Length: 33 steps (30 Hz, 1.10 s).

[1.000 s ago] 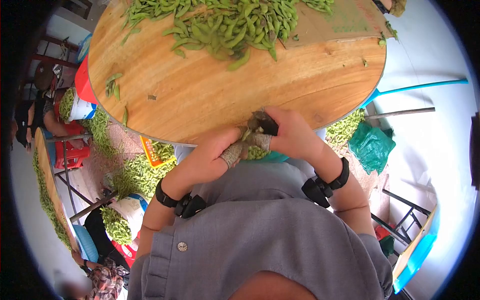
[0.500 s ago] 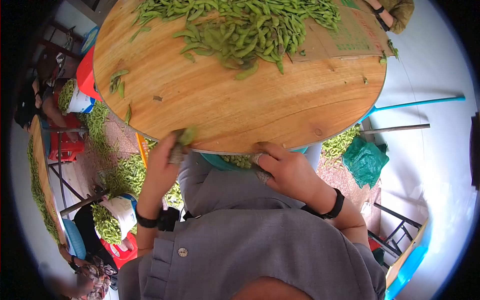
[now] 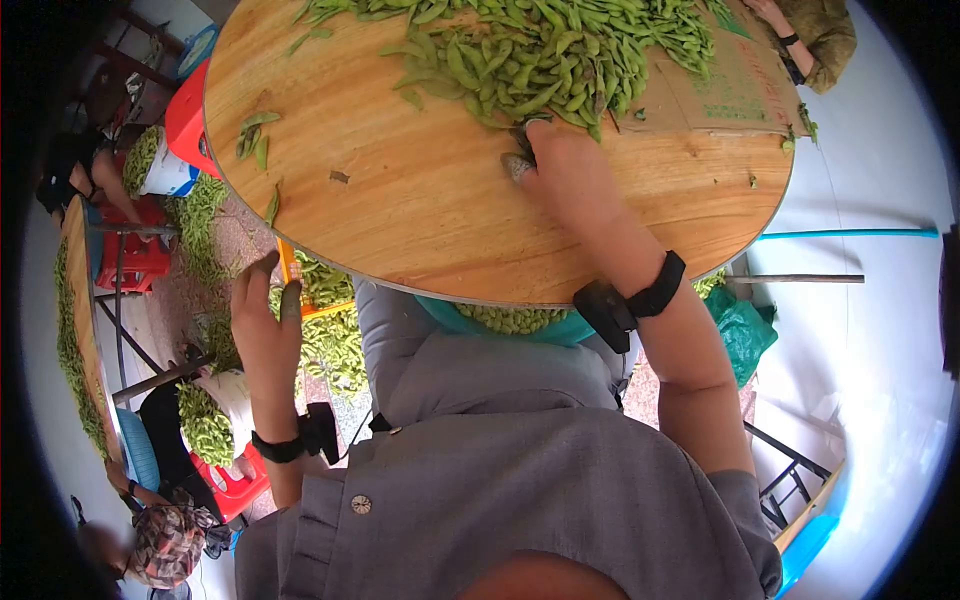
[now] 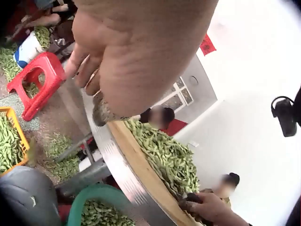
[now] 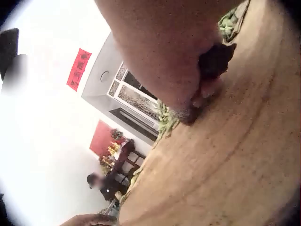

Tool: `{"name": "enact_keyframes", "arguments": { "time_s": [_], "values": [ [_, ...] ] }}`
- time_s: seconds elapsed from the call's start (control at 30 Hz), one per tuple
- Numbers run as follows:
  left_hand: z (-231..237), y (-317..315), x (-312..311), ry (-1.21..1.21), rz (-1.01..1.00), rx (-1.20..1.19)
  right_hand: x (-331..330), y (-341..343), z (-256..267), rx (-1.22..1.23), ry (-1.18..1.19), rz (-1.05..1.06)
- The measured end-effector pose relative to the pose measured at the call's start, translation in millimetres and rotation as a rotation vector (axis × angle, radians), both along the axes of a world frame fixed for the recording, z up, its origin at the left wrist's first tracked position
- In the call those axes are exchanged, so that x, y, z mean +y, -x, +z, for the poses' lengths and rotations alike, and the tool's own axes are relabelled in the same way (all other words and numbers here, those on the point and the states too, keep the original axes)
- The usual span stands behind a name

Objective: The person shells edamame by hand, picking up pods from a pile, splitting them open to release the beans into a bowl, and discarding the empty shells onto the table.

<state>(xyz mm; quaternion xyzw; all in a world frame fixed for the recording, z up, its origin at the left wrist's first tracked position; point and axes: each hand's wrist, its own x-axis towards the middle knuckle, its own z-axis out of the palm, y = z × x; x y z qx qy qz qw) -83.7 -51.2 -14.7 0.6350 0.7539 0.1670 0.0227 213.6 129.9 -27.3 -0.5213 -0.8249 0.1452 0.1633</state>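
My right hand (image 3: 570,175) reaches across the wooden table (image 3: 400,215), its fingertips at the near edge of a heap of green soybean pods (image 3: 560,60). Dark covering wraps a finger, and the thumb (image 5: 186,115) wears a worn, greyish cover. I cannot tell whether its curled fingers hold a pod. My left hand (image 3: 265,325) is off the table's left edge, fingers loosely bent and apart, with nothing seen in it. Below it lies a yellow-rimmed crate (image 4: 23,146) of pods. A green basin (image 3: 440,315) with shelled-looking beans or pods sits at my lap, partly under the tabletop.
Flattened cardboard (image 3: 735,85) lies under the heap's right side. A few loose pods (image 3: 255,138) lie at the table's left. More pods (image 3: 335,350) cover the floor. White buckets (image 3: 165,165), red stools (image 4: 40,80), a green bag (image 3: 745,335) and other people surround the table.
My hands were together at the table's near edge. The left has swung left, carrying a green pod that no longer shows in it; the right has moved forward to the heap.
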Motion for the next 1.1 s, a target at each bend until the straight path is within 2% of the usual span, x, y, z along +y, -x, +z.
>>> {"name": "enact_keyframes", "arguments": {
  "time_s": [0.07,0.13,0.17,0.23,0.27,0.3,0.33,0.37,0.4,0.47,0.53,0.6,0.67,0.77,0.8,0.87,0.9,0.97,1.1],
  "values": [
    [6.1,-26.3,15.9,-0.147,-0.046,-0.145,-4.7,-1.6,-0.6,-0.048,-0.027,0.016],
    [7.7,-59.9,35.3,-0.103,-0.202,-0.388,-16.1,-9.9,0.5,0.059,-0.209,0.091],
    [8.7,-79.5,46.9,-0.124,-0.301,-0.443,-23.9,-14.5,5.7,0.055,-0.206,0.093],
    [3.9,-113.6,68.8,-0.152,-0.453,-0.505,-42.0,-23.3,26.8,0.268,-0.032,0.078],
    [-2.3,-125.5,75.8,-0.159,-0.504,-0.514,-50.5,-26.4,36.3,0.264,-0.032,0.077],
    [-4.3,-132.3,79.6,-0.158,-0.508,-0.519,-59.0,-29.8,45.2,0.389,0.285,-0.032],
    [-5.9,-138.4,82.5,0.058,-0.627,-0.729,-66.9,-34.2,49.6,0.512,0.602,-0.146],
    [-7.2,-143.0,84.0,0.284,-0.740,-0.934,-73.4,-39.7,48.4,0.511,0.604,-0.154],
    [-7.7,-145.8,82.1,0.292,-0.747,-0.934,-79.5,-45.4,44.8,0.584,0.643,-0.142],
    [-7.9,-147.3,75.0,0.460,-0.430,-1.205,-95.3,-55.9,34.7,0.670,0.687,-0.142],
    [-6.5,-141.2,73.9,0.487,-0.365,-1.228,-109.5,-63.9,26.4,0.483,0.620,0.045],
    [-5.0,-137.9,70.1,0.508,-0.292,-1.248,-114.4,-65.1,23.4,0.451,0.680,0.111],
    [-3.8,-137.9,67.0,0.461,-0.319,-1.229,-115.6,-64.4,12.5,0.479,0.285,0.368],
    [-5.9,-139.4,63.2,0.399,-0.352,-1.226,-117.8,-62.4,12.6,0.546,0.177,0.398],
    [-5.8,-139.9,62.5,0.401,-0.353,-1.225,-118.5,-63.3,17.4,0.547,0.177,0.396],
    [-5.6,-140.9,61.5,0.332,-0.413,-1.138,-118.9,-65.7,32.8,0.451,0.560,0.280],
    [-5.5,-141.3,60.7,0.334,-0.415,-1.138,-119.1,-64.3,35.2,0.451,0.559,0.278],
    [-5.2,-141.9,59.3,0.349,-0.442,-1.134,-117.9,-58.5,38.5,0.548,0.710,0.023],
    [-1.5,-146.0,58.5,0.411,-0.415,-1.169,-114.2,-53.2,47.1,0.646,0.798,-0.035]
  ]
}}
